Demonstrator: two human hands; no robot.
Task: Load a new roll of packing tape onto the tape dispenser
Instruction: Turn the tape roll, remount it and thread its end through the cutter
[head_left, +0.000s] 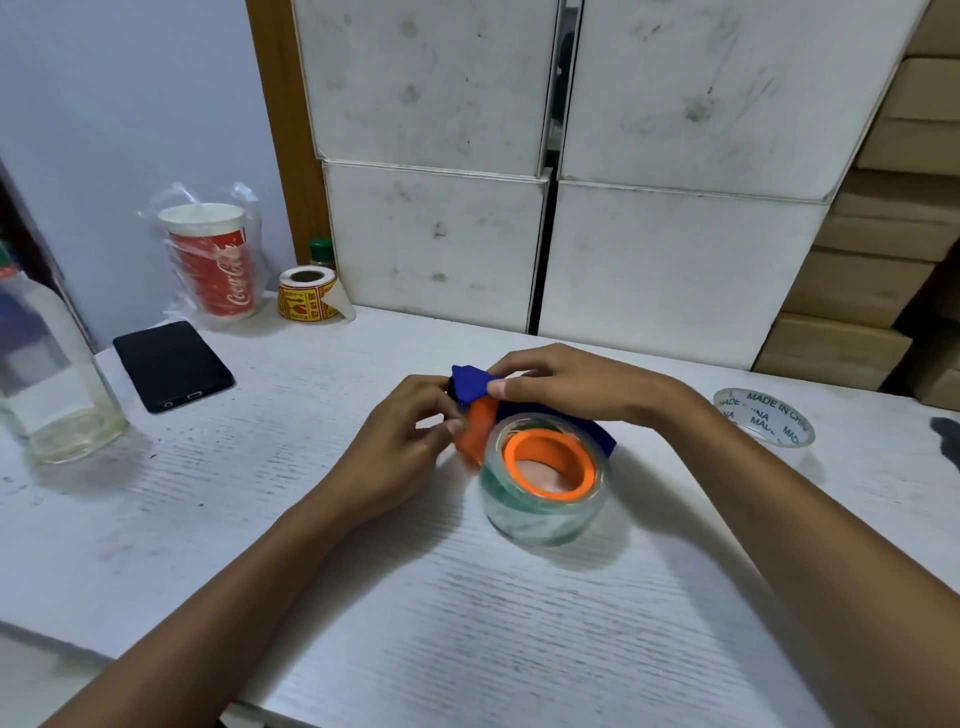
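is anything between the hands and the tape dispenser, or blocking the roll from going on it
Nothing visible does. The left hand and right hand are already on the blue and orange tape dispenser, and the clear tape roll already sits around its orange hub. The phone lies well off to the left.

single head cam, wide-angle; looks forward and down over white table (363, 597) from above near edge; close range, both forearms enter from bottom corners; far field ends at stacked white boxes (675, 249); strong edge distortion
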